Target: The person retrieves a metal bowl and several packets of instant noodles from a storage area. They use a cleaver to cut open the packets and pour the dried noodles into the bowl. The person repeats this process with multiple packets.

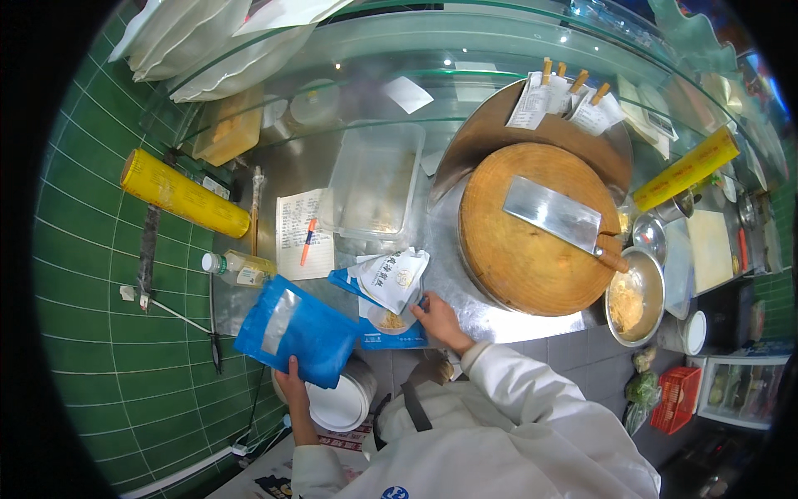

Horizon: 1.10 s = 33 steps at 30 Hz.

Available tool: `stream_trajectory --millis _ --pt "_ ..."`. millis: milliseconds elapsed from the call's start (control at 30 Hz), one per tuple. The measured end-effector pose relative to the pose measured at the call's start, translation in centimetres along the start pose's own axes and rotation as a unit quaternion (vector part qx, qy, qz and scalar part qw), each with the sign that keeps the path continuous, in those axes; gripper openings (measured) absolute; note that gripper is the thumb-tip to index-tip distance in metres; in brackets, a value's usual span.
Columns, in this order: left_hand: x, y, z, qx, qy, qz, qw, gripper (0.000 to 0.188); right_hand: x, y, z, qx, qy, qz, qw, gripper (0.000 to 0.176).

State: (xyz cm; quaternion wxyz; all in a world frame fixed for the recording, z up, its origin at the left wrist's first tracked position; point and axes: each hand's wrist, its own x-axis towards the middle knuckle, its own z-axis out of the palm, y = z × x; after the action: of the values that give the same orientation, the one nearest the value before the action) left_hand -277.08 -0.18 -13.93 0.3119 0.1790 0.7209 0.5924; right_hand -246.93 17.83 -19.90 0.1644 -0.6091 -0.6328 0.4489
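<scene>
My left hand (293, 385) holds a blue plastic pouch (299, 330) with a silvery strip by its lower edge, out in front of the counter. My right hand (438, 321) has its fingertips at the edge of a blue and white printed food bag (389, 280) on the counter's front edge; whether they pinch it is hard to see. This bag shows a picture of thin yellowish shreds. Right of it lies a round wooden chopping block (530, 268), and on the block is a cleaver (552, 212) with a wooden handle.
Behind the bags stand a clear plastic container (374, 181), an open notebook (299, 249) with an orange pen (308, 242), and a bottle (240, 268). A steel bowl (653, 312) of pale shreds sits right of the block. Below the counter is a white bucket (340, 405).
</scene>
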Motion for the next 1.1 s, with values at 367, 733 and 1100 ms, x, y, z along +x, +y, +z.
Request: stream_trajectory --millis 367,733,1100 --pt "-0.9 -1.4 -0.2 -0.083 -0.011 -0.096 0.992 0.047 5.7 -1.9 2.9 0.131 -0.058 0.131 0.981 0.051" --pt "1.8 -6.4 2.2 -0.249 -0.12 -0.171 0.946 0.05 2.5 -12.4 -7.3 0.513 -0.12 0.139 0.838 0.025" --pt "6.0 -10.3 6.2 0.114 -0.028 -0.076 0.99 0.065 -8.8 -14.2 -21.3 0.399 -0.098 -0.061 0.91 0.018"
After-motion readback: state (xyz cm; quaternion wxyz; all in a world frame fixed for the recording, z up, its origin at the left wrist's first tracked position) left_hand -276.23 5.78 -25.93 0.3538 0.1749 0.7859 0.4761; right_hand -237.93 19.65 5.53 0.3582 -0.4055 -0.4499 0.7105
